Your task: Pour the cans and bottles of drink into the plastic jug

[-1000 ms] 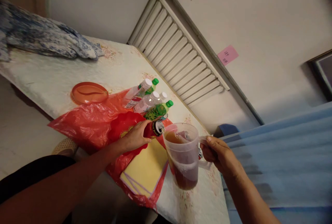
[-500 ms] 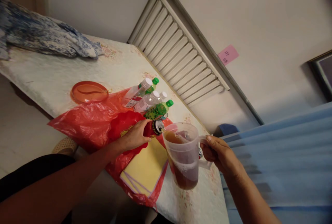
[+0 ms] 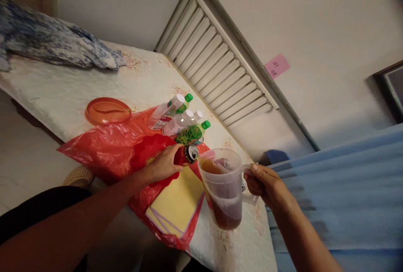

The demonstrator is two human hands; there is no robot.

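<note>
My left hand (image 3: 165, 163) is wrapped round a red and black drink can (image 3: 183, 155), tipped with its open top toward the right. At the can's mouth a thin stream of liquid runs into a translucent plastic pitcher (image 3: 224, 188). Brown liquid shows inside, with some foam above it. Fingers of my right hand (image 3: 267, 184) close on the pitcher's handle, holding it tilted toward the can. Yellow cloths (image 3: 179, 200) with purple edging lie below the can, on a red plastic bag (image 3: 103, 146).
Several bottles (image 3: 176, 123) with white or green caps stand behind the can. An orange lid (image 3: 108, 111) lies on the flowered tablecloth (image 3: 72, 87). Blue-white fabric (image 3: 63, 45) is at the far left. A radiator (image 3: 217, 53) lines the wall; a blue curtain (image 3: 340, 196) hangs at right.
Almost nothing differs. Both hands keep their hold, and liquid still runs from the tilted can into the pitcher.
</note>
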